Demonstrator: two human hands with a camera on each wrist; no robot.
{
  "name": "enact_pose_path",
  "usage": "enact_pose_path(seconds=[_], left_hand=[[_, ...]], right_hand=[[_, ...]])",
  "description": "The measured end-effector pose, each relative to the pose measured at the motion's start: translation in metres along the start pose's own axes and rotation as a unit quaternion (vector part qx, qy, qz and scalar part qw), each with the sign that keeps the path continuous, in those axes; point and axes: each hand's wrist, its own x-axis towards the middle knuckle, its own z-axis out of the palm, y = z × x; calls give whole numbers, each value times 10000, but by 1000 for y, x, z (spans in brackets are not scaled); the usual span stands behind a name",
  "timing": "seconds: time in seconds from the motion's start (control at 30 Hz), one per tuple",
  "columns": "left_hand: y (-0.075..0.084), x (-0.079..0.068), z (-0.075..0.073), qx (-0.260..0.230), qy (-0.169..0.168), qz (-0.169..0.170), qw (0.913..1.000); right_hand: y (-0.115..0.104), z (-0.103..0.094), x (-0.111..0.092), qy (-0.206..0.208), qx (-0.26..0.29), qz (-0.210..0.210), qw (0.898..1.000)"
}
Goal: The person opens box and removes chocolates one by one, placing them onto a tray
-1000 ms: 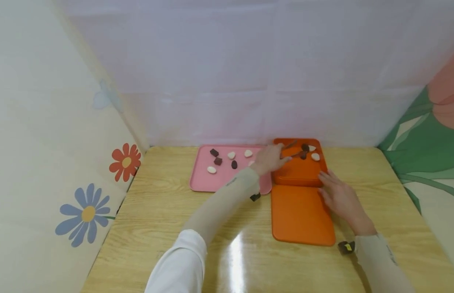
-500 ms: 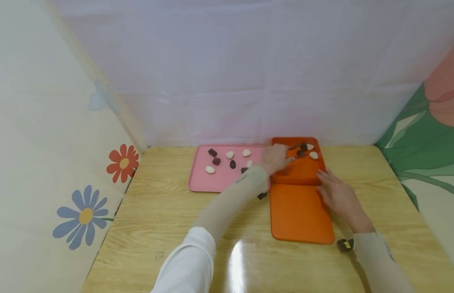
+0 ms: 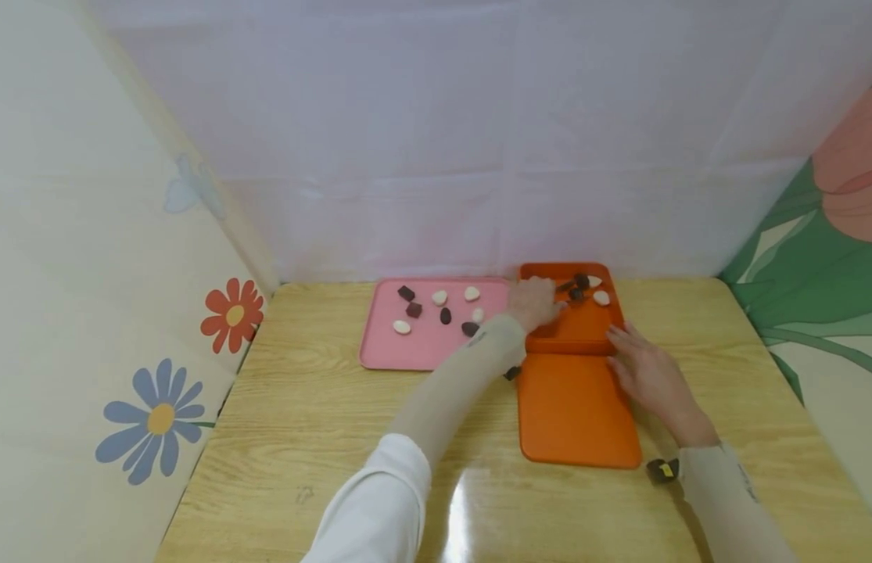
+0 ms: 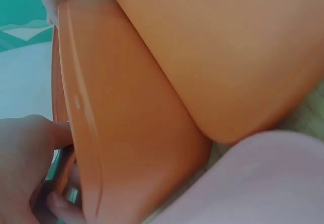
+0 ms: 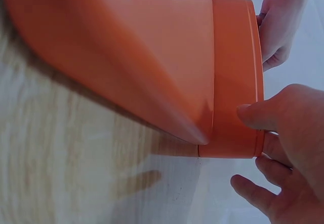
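Note:
My left hand [image 3: 536, 303] reaches over the left side of the orange box [image 3: 569, 342] and holds dark tongs [image 3: 566, 287]. Their tips meet a dark chocolate-like piece [image 3: 576, 295] inside the box; whether they grip it is too small to tell. Beside it lie another dark piece [image 3: 583, 281] and white pieces [image 3: 601, 298]. In the left wrist view, fingers curl round the tongs' dark handle [image 4: 45, 203]. My right hand [image 3: 654, 383] rests at the box's front right corner. In the right wrist view its thumb [image 5: 250, 115] touches the front wall, with its other fingers loosely extended.
A pink tray [image 3: 386, 356] stands left of the box, with several dark and white pieces [image 3: 402, 328] spread over it; my left forearm covers part of it. An orange lid [image 3: 579, 414] lies directly before the box. A pale cloth wall [image 3: 407, 156] stands behind.
My left hand has moved slightly right, deeper into the box. The tongs' arms have drawn closer together at the dark pieces. The right hand stays at the corner.

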Motion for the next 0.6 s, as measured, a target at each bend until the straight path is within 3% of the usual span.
enact_pose_path(seconds=[0.37,0.6], left_hand=[[4,4,0,130,-119,-283,9994],[3,3,0,18,58,-284,9996]], right_hand=[[-2,0,0,157,3,-102,9998],[0,1,1,183,-10,-107,9998]])
